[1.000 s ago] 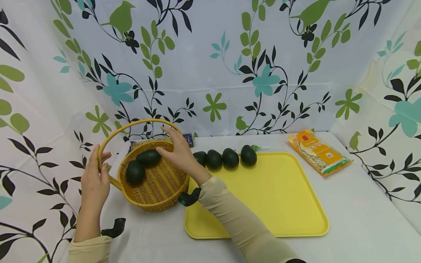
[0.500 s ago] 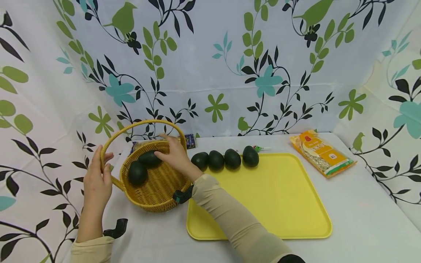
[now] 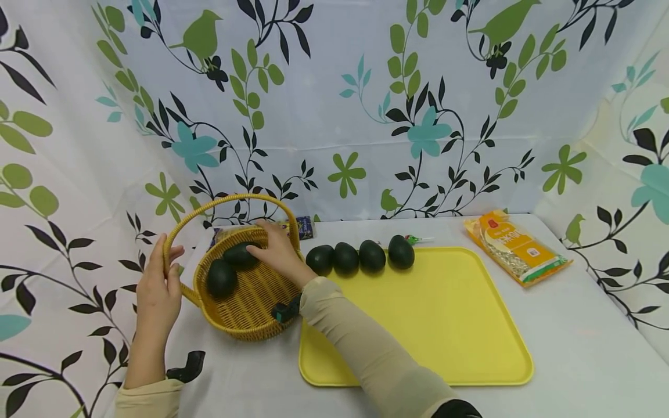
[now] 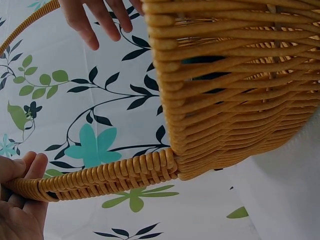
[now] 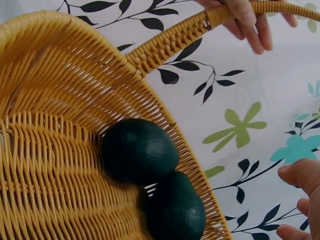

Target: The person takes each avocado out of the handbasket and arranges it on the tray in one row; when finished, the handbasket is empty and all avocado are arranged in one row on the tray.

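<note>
A round yellow wicker basket [image 3: 251,331], tilted, stands at the left of the table with two dark green avocados [image 3: 222,278] inside, lying against each other. My left hand [image 3: 158,290] holds its arched handle [image 4: 115,175] at the left side, with fingers and thumb around it. Over the basket's back right part is my right hand [image 3: 279,252], fingers loosely spread, the thumb near one avocado in the head view. The right wrist view shows those fingers [image 5: 302,172] apart from both avocados. Several more avocados [image 3: 372,257] stand in a row along the yellow tray's [image 3: 428,319] back left edge.
An orange packet [image 3: 517,247] of grain-like food lies at the back right of the table. Behind the basket is a dark blue and yellow packet [image 3: 305,227], partly hidden. A small green and red item [image 3: 413,238] lies behind the row. Patterned cloth closes off the back and sides.
My right hand has moved slightly left over the basket, uncovering the leftmost avocado on the tray. My left hand stays at the handle. The head view has shifted a little.
</note>
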Demonstrator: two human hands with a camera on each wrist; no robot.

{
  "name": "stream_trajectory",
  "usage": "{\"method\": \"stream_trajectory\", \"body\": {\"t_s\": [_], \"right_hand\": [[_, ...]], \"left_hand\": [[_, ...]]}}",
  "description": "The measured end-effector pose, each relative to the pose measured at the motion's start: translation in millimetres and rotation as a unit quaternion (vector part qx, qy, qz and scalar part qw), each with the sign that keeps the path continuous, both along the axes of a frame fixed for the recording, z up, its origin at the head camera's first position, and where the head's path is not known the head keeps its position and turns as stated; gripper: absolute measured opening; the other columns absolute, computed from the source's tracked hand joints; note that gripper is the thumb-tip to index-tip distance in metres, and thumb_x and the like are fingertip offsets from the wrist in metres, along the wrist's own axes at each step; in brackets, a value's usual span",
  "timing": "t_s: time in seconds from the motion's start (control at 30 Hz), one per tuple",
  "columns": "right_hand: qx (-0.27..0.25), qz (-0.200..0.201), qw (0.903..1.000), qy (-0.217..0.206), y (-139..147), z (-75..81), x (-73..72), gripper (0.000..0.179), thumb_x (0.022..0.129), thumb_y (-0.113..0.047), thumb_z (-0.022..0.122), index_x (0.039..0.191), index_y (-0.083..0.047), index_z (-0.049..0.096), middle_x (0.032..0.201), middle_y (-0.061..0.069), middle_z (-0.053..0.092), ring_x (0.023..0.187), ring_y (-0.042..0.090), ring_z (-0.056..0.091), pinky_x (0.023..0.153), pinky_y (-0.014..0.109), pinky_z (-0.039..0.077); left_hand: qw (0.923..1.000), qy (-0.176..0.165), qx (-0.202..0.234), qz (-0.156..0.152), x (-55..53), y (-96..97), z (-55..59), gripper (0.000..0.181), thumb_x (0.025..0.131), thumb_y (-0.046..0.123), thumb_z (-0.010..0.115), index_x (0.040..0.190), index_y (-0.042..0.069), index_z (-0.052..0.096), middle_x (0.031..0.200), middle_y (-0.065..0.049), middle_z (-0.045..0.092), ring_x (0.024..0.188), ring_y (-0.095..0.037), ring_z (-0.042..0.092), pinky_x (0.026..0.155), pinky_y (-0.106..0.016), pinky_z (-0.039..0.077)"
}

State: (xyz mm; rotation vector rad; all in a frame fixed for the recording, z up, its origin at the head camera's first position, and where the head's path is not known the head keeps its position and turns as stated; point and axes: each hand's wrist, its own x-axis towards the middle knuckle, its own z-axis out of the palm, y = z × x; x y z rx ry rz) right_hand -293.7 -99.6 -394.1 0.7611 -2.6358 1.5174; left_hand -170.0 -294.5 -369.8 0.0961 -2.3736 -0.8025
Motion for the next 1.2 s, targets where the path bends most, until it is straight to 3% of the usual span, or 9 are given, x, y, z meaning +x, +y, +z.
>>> {"method": "stream_trajectory", "body": {"t_s": [0.4,0.7,0.9,1.2], "right_hand": [[0.039,0.001,0.9992,-0.013,-18,-21.4,-15.0,0.06,0.092,-0.031,0.06,0.145,-0.02,0.035,0.15,0.002,0.038,0.138,0.019,0.037,0.11,0.037,0.039],[0.081,0.013,0.9963,-0.026,-27,-38.4,-22.3,0.06,0.091,-0.031,0.061,0.144,-0.015,0.037,0.147,0.005,0.041,0.136,0.022,0.038,0.109,0.038,0.04],[0.124,0.013,0.9919,-0.027,-32,-39.1,-25.3,0.063,0.09,-0.032,0.062,0.145,-0.017,0.036,0.149,0.004,0.039,0.139,0.023,0.035,0.112,0.038,0.037],[0.206,0.031,0.9778,-0.022,-41,-34.8,-24.4,0.067,0.09,-0.033,0.062,0.148,-0.021,0.031,0.152,0.004,0.033,0.14,0.025,0.033,0.109,0.037,0.039]], "left_hand": [[0.9996,0.022,-0.001,-0.016,-0.1,-0.6,1.5,0.064,0.097,0.003,0.044,0.15,0.03,0.022,0.13,-0.016,0.057,0.11,-0.041,0.056,0.092,-0.059,0.044],[0.9999,0.007,-0.001,-0.012,0.9,0.2,0.3,0.064,0.097,0.004,0.044,0.15,0.03,0.02,0.13,-0.015,0.057,0.109,-0.038,0.057,0.092,-0.059,0.044],[0.9999,0.009,-0.008,-0.01,1.2,-1.1,-0.8,0.063,0.097,0.004,0.043,0.15,0.03,0.02,0.13,-0.015,0.057,0.108,-0.039,0.057,0.092,-0.06,0.044],[0.9997,0.021,-0.006,-0.01,2.0,-1.1,-0.3,0.065,0.097,0.002,0.045,0.15,0.031,0.021,0.129,-0.015,0.057,0.105,-0.038,0.059,0.091,-0.059,0.045]]}}
